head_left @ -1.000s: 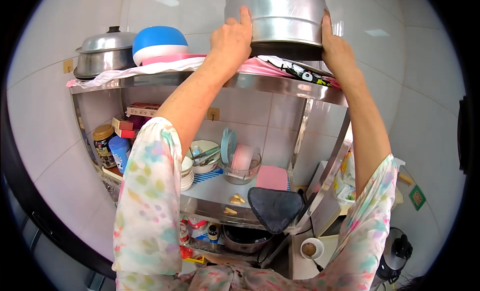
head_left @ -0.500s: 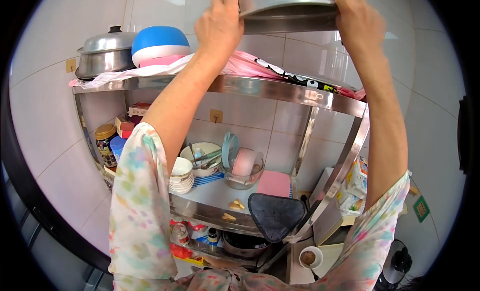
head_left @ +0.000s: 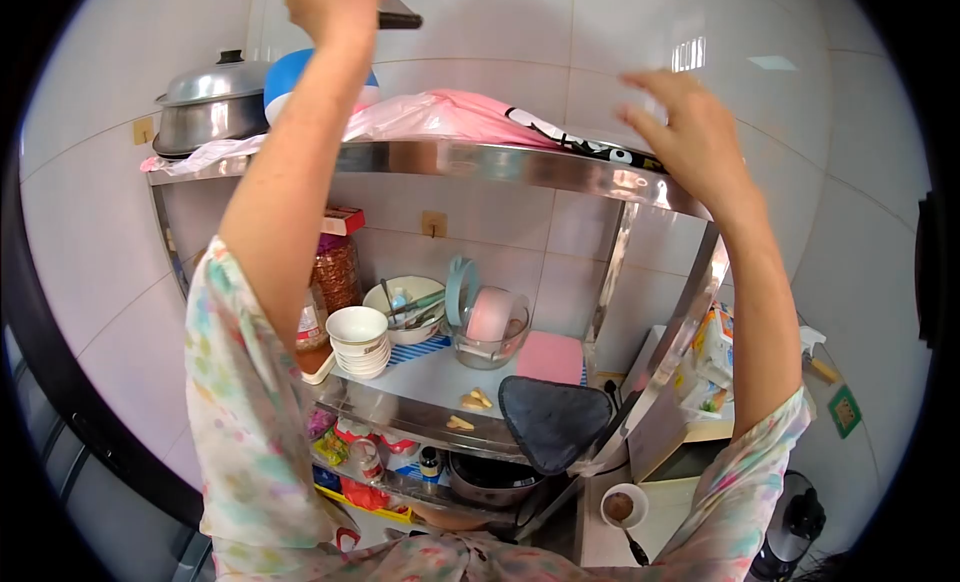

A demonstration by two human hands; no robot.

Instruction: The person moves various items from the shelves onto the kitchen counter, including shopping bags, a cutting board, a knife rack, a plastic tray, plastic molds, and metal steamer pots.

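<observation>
At the top edge, my left hand (head_left: pixel 335 12) is closed on a shiny metal vessel (head_left: pixel 400 20); only a corner with a dark edge shows beside the hand, so its full shape is hidden. Over the right part of the top shelf (head_left: pixel 440 159), my right hand (head_left: pixel 690 132) hangs with thumb and fingers apart, holding nothing. A pink cover (head_left: pixel 455 117) with a black cartoon print lies along that shelf, just left of my right hand. Behind my left forearm sit a lidded steel pot (head_left: pixel 212 102) and a blue and white rounded container (head_left: pixel 288 79).
On the middle shelf are stacked white bowls (head_left: pixel 358 332), a bowl of utensils (head_left: pixel 405 297), a glass bowl (head_left: pixel 490 347) and a pink board (head_left: pixel 550 357). A dark padded mat (head_left: pixel 555 422) hangs at its front. Below right stands a cup with a spoon (head_left: pixel 622 504).
My right hand has let go of the metal vessel and come down towards the shelf. My left hand has carried the vessel up and left, mostly out of view.
</observation>
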